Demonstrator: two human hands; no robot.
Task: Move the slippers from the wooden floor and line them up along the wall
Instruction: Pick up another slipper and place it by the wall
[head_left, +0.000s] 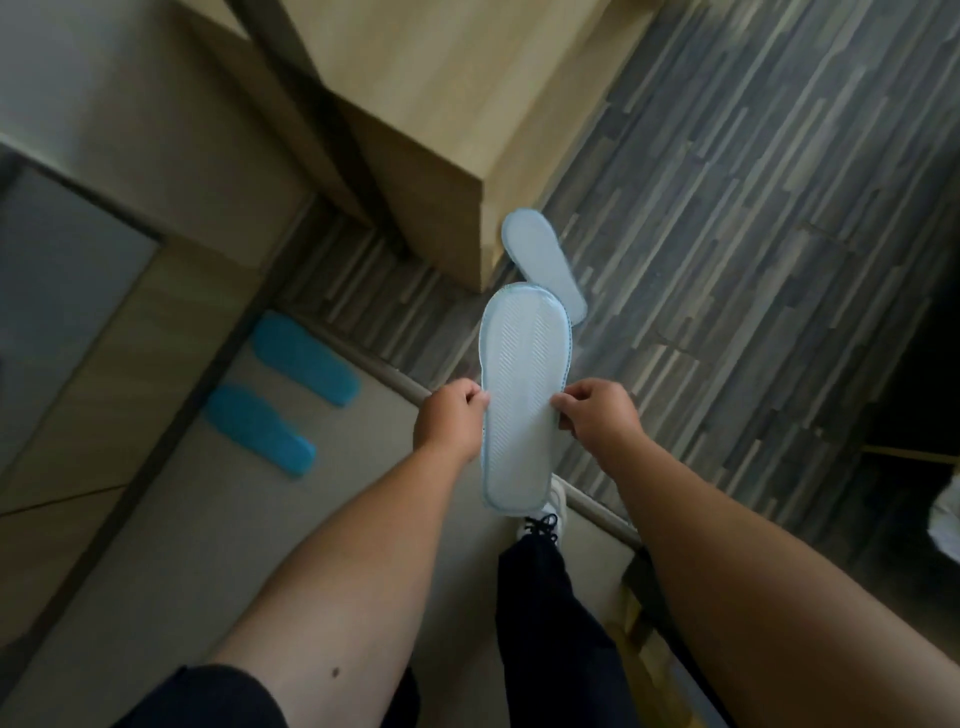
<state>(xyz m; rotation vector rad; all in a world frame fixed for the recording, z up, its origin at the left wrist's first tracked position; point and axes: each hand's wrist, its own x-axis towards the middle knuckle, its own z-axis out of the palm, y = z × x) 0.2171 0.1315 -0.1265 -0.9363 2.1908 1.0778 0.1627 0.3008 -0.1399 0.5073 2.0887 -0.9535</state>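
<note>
Both my hands hold a pale blue slipper (522, 384) in the air, its ribbed sole facing me. My left hand (451, 423) pinches its left edge and my right hand (597, 418) pinches its right edge. A second pale slipper (540, 260) lies on the grey wooden floor (753, 234) just beyond, next to the corner of a wooden cabinet. Two bright blue slippers (304, 358) (257, 428) lie side by side on the beige floor at the left, close to the wall.
A light wooden cabinet (441, 130) stands ahead, its corner close to the held slipper. A metal threshold strip (395, 379) separates the beige floor from the wooden floor. My leg and white shoe (543, 525) are below the slipper. A wood-panelled wall (104, 364) runs along the left.
</note>
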